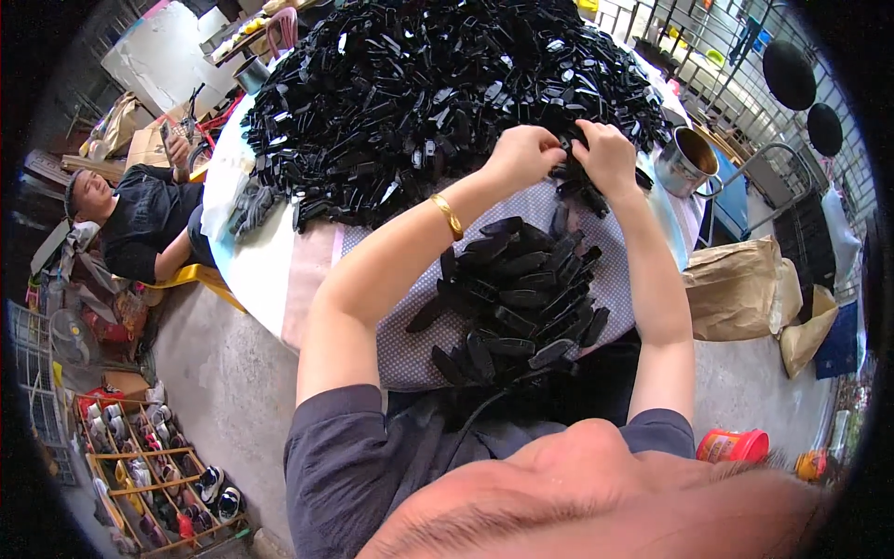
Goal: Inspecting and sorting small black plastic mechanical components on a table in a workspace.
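Note:
A big heap of small black plastic parts (438, 84) covers a round table (256, 265). My left hand (523, 155) and my right hand (605, 156) meet at the heap's near edge, both pinching one black part (570, 160) between them. A gold bangle (448, 216) circles my left wrist. Below my hands a smaller pile of black parts (521, 298) lies on a dotted cloth (410, 349) over my lap.
Another person (140, 219) in a black shirt sits at the table's left side. A metal cup (687, 160) stands right of the heap. Brown paper sacks (745, 289) sit on the floor at right, a red tub (734, 445) near my right arm, a shoe rack (149, 466) at lower left.

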Available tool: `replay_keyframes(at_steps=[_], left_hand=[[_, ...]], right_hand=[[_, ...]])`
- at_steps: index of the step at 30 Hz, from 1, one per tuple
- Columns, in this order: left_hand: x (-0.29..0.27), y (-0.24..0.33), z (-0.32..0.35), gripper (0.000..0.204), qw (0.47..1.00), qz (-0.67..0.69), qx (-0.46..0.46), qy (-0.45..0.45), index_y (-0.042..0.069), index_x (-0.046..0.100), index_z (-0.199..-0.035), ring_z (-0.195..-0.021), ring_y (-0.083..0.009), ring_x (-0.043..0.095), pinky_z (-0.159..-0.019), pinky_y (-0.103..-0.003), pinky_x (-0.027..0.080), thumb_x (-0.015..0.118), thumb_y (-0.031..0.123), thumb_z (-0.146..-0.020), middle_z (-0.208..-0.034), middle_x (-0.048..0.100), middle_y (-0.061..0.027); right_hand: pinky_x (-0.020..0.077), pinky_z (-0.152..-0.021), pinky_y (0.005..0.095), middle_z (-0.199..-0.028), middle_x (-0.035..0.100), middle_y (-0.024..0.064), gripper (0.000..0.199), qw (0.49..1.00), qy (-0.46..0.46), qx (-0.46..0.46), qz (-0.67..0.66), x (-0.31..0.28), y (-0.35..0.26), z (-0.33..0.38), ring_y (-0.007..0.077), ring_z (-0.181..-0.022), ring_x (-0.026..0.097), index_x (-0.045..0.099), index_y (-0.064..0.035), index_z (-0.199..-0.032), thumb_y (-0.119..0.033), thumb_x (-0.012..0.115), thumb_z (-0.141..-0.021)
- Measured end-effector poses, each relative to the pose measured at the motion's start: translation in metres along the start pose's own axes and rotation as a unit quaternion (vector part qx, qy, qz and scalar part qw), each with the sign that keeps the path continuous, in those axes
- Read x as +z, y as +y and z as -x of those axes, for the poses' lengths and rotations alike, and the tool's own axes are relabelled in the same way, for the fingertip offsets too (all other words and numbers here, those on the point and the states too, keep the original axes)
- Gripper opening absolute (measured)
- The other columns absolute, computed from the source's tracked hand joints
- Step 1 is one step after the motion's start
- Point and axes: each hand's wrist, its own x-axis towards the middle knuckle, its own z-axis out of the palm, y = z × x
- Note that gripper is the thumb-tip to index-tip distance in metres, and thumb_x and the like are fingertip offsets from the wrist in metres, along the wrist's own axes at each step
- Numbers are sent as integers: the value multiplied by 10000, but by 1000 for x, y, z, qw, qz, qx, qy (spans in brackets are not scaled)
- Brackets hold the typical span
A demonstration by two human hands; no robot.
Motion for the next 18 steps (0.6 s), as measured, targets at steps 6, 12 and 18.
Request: replay_keyframes(at_steps=[6,12,18], left_hand=[[-12,-14,12,363,930,352,-105,3,-37,531,-1152,-723,-99,566,-625,-220,467,600,119,-832,-912,625,-74],[-38,-21,45,312,915,397,-68,-28,-19,536,-1130,-824,-91,541,-670,-195,449,593,64,-835,-992,596,-68],[-47,-19,61,197,901,420,-80,78,-16,555,-964,-815,-117,588,-745,-248,501,643,59,-804,-911,611,-79]], right_hand=[[482,-622,255,-918,647,66,349,919,-19,81,-386,-10,-25,-1,137,-775,616,579,-15,-1098,-208,624,-810],[475,-640,200,-926,618,16,316,580,-263,171,-752,-18,-58,10,80,-791,575,547,-23,-1150,-209,547,-894],[514,-692,238,-965,619,84,305,694,-158,122,-692,-21,-85,19,129,-802,612,529,27,-1140,-127,558,-879]])
